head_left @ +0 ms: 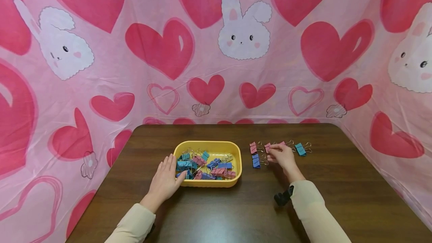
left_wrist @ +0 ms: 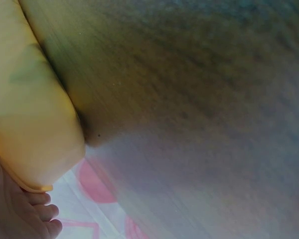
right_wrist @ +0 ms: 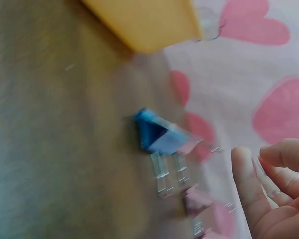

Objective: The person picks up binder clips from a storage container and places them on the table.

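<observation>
My left hand (head_left: 162, 183) lies with straight fingers along the left side of a yellow tray (head_left: 208, 183), thumb over its near left corner. Inside the tray is a jumble of teal, pink and blue binder clips (head_left: 222, 172). My right hand (head_left: 284, 157) hovers by the clips to the right of the tray; the right wrist view shows its fingers (right_wrist: 246, 174) holding nothing. A pink binder clip (head_left: 253, 148) heads a row, with a blue binder clip (head_left: 256, 161) just nearer. Farther right, the hand partly covers other pink clips (head_left: 267, 147). A teal binder clip (head_left: 300, 149) ends the row.
All of this stands on a dark brown wooden table (head_left: 216, 213). Pink cloth (head_left: 209, 59) with hearts and rabbits hangs behind the table and along both sides. A black strap piece (head_left: 282, 197) sticks out at the right wrist.
</observation>
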Available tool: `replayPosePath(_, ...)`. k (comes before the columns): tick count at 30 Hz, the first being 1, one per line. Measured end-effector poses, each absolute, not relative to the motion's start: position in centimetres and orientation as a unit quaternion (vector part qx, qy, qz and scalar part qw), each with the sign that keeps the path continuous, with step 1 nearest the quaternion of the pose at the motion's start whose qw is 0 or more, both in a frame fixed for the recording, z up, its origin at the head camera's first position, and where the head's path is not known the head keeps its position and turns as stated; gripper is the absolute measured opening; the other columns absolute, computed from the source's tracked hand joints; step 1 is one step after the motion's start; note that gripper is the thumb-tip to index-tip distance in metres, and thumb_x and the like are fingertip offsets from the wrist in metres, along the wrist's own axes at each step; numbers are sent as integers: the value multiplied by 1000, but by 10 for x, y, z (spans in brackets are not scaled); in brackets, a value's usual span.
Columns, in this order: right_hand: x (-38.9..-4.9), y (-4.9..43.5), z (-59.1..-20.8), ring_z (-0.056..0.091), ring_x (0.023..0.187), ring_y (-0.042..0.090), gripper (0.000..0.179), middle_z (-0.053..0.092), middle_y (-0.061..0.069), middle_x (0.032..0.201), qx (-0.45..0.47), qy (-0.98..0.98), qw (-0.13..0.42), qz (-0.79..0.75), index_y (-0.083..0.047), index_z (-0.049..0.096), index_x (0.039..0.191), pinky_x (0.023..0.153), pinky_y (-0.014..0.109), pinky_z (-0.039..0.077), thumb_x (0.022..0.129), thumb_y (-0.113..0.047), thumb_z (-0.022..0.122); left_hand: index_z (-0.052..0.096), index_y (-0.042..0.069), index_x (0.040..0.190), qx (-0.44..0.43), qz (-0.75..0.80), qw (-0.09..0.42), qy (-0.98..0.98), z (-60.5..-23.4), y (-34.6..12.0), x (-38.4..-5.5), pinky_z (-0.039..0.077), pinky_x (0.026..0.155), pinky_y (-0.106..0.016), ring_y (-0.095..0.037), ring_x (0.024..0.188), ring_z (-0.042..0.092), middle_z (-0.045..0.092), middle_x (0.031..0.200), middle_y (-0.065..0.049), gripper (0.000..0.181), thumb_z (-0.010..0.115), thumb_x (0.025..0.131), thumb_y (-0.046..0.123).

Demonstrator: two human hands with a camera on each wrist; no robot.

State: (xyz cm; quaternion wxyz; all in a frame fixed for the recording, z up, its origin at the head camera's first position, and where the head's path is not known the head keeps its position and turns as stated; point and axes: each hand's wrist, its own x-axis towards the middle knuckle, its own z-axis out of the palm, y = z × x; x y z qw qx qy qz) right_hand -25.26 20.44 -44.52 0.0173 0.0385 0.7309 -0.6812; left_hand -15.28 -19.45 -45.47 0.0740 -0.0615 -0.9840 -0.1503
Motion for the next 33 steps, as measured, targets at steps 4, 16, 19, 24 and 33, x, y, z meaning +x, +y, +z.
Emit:
replayPosePath(4, -253, 198, -428, 64, 65, 15, 29, 64, 11, 81, 3, 727, 7, -686, 19, 49, 113, 64, 30, 54, 90, 1, 54, 28, -9, 139, -60, -147, 72, -985, -454, -195, -152, 14, 107, -50, -40, 133, 20, 25, 145, -25, 76, 50, 91, 45)
replayPosePath(16, -244, 161, -390, 64, 65, 15, 28, 63, 10, 83, -89, 738, 12, -669, 15, 52, 110, 64, 37, 54, 88, 0, 59, 26, -7, 141, -55, -154, 64, -984, -455, -195, -154, 13, 107, -50, -40, 133, 18, 23, 146, -24, 77, 49, 90, 46)
replayPosePath(19, -241, 150, -387, 63, 65, 16, 27, 63, 8, 81, -102, 739, 16, -665, 13, 53, 109, 62, 36, 55, 87, -1, 59, 26, -7, 141, -53, -154, 61, -985, -456, -195, -155, 13, 107, -50, -40, 134, 18, 23, 146, -24, 77, 49, 91, 46)
replayPosePath(24, -238, 132, -386, 64, 69, 27, 24, 64, 13, 86, -123, 760, 30, -638, 10, 56, 107, 61, 35, 55, 87, -2, 60, 26, -7, 141, -54, -154, 62, -985, -456, -195, -154, 13, 107, -50, -40, 134, 18, 23, 146, -24, 77, 49, 91, 46)
replayPosePath(33, -237, 106, -397, 63, 73, 32, 26, 63, 18, 89, -144, 782, 69, -602, 13, 55, 108, 64, 41, 54, 86, 0, 61, 26, -7, 141, -54, -156, 65, -984, -457, -195, -155, 14, 107, -50, -40, 133, 19, 23, 146, -24, 77, 50, 90, 46)
